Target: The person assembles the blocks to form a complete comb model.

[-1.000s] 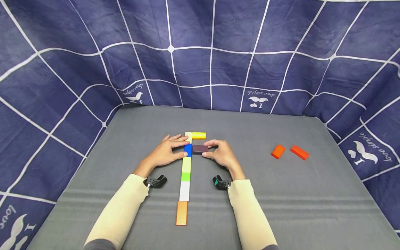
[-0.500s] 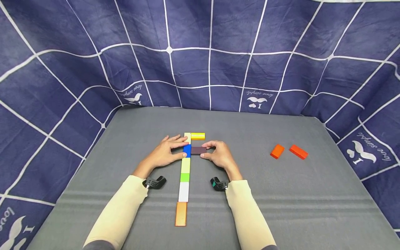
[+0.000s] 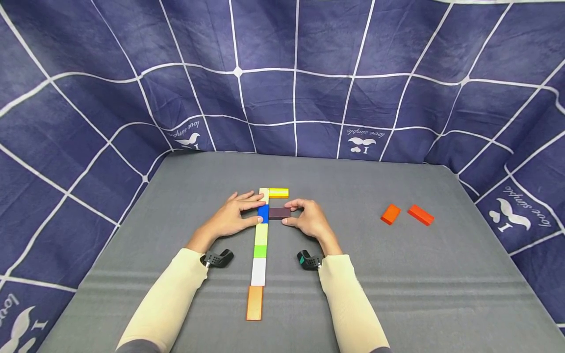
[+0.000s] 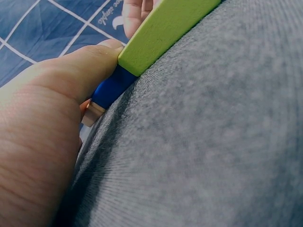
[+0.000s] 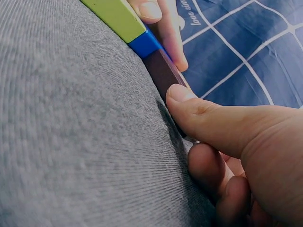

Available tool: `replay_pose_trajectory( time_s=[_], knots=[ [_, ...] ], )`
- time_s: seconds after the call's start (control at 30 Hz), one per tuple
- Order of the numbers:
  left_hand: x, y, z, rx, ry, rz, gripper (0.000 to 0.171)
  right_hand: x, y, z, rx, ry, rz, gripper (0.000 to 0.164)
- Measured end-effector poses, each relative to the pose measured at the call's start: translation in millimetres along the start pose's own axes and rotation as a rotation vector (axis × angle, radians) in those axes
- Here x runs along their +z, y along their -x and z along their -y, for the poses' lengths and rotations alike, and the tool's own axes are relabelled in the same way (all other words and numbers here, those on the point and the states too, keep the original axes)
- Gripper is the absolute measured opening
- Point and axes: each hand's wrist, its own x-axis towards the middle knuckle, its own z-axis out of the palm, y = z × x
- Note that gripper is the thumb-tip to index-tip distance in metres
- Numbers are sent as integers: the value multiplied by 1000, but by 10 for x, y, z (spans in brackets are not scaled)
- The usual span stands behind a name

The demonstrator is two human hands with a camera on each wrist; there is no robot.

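A row of flat coloured blocks runs away from me on the grey table. In it the blue block (image 3: 263, 214) lies beyond a pale yellow-green block (image 3: 261, 234). My left hand (image 3: 231, 215) lies at the row's left, thumb and forefinger touching the blue block and other fingers reaching the cream block (image 3: 264, 193). With thumb and fingers, my right hand (image 3: 311, 218) pinches the right end of a dark brown block (image 3: 280, 214). That block lies crosswise, its left end against the blue block (image 5: 145, 45). A yellow block (image 3: 278, 192) sticks out likewise at the row's far end.
Nearer me the row continues with a bright green block (image 3: 260, 251), a white block (image 3: 258, 271) and an orange block (image 3: 254, 303). Off to the right lie an orange-red block (image 3: 391, 214) and a red block (image 3: 421, 214). A blue checked curtain (image 3: 273, 98) surrounds the table.
My right hand has moved the dark brown block left, closing the small gap to the blue block. The left hand stays on the row. The whole view has shifted slightly.
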Motion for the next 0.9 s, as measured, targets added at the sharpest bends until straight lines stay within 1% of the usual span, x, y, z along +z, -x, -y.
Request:
replay_pose_trajectory(
  time_s=[0.27, 0.47, 0.6, 0.73, 0.8, 0.9],
  knots=[
    [13, -26, -8, 22, 12, -1, 55, -38, 17, -39, 5, -65, -4, 41],
    [23, 10, -12, 17, 13, -5, 56, -16, 49, -42, 9, -82, -33, 40],
    [41, 31, -18, 10, 24, 8, 57, -56, 101, -38, 24, -147, -32, 40],
    [42, 28, -5, 18, 28, -6, 56, -188, 157, -35, -1, -209, -23, 43],
    [34, 23, 8, 25, 28, -15, 56, -297, 184, -45, -28, -213, -36, 44],
    [21, 28, 13, 33, 31, -15, 56, -511, 243, -97, -55, -198, -84, 43]
  ],
)
